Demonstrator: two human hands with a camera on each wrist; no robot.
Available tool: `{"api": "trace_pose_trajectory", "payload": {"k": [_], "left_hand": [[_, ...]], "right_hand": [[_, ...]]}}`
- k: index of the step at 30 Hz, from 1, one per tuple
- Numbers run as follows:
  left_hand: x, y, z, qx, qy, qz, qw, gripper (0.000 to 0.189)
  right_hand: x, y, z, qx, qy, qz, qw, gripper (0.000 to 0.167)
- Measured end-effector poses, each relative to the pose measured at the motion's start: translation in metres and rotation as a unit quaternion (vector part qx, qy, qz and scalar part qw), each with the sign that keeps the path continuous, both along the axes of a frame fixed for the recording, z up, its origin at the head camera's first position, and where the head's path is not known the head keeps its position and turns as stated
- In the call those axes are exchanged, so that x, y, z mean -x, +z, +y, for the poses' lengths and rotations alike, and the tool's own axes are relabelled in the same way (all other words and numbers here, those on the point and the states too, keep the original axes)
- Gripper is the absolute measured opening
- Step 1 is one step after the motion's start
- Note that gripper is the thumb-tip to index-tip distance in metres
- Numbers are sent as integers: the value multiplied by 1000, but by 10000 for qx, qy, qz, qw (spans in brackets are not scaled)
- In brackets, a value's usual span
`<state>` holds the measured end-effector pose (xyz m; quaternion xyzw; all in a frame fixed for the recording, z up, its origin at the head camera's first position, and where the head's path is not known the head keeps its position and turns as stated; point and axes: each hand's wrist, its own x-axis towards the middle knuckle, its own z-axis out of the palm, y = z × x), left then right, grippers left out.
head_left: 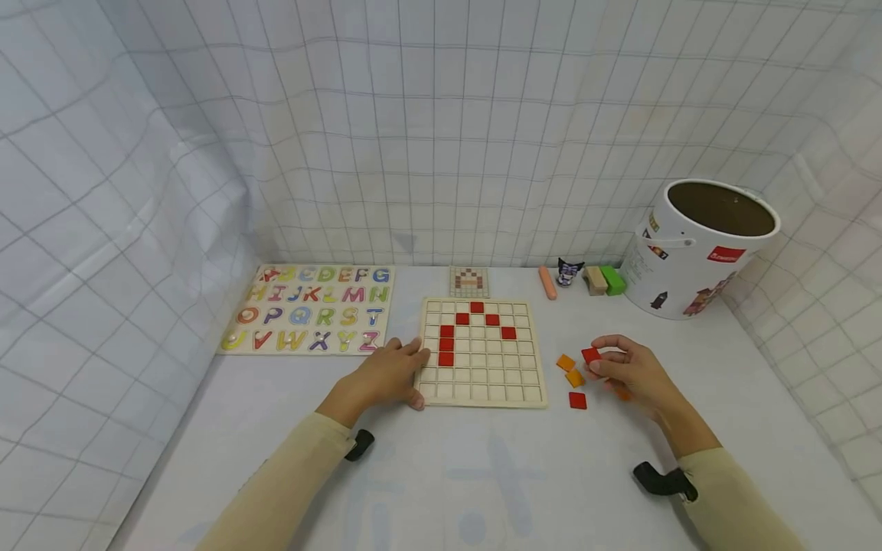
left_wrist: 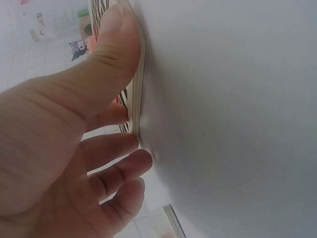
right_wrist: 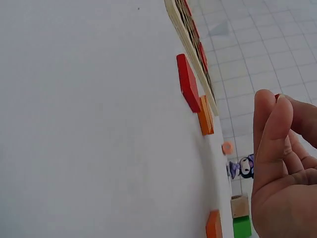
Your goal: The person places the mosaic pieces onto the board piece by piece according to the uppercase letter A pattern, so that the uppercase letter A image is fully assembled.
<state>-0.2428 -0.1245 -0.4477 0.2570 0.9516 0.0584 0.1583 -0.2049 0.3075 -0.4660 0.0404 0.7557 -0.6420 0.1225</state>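
My left hand rests at the left edge of a wooden grid board, thumb by the near corner and fingertips along the side. In the left wrist view the thumb lies over the board's rim. Several red tiles sit in the grid, among them one at the top. Right of the board, my right hand pinches a red tile between thumb and fingertips, held above the table. Below it lie another red tile and several orange tiles, one partly hidden by the hand.
An alphabet puzzle board lies at the left. Behind the grid stands a small pattern card. Back right are an orange stick, a purple-and-black figure, a wooden block, a green block and a white bucket.
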Motion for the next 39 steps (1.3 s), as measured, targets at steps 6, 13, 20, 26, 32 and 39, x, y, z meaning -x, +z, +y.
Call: {"api": "trace_pose_trajectory", "payload": {"k": [6, 13, 20, 26, 32, 39], "left_hand": [[-6, 0, -3, -69, 1, 0, 10000, 92], [-4, 0, -3, -92, -1, 42, 9999, 93], [-3, -3, -2, -89, -10, -8, 10000, 93], [-1, 0, 0, -131, -20, -29, 9999, 93], [-1, 1, 0, -91, -57, -7, 9999, 92], [0, 1, 2, -66, -52, -35, 10000, 93]], "right_hand": [[19, -7, -29, 166, 54, -310, 9994, 49], [48, -3, -68, -345, 265, -341, 9985, 45], [62, -3, -102, -1460, 765, 45, 9863, 35], [65, -3, -117, -2435, 767, 194, 9667, 28], [68, -4, -122, -2765, 780, 326, 9573, 26], [61, -2, -110, -2549, 769, 203, 9637, 37]]}}
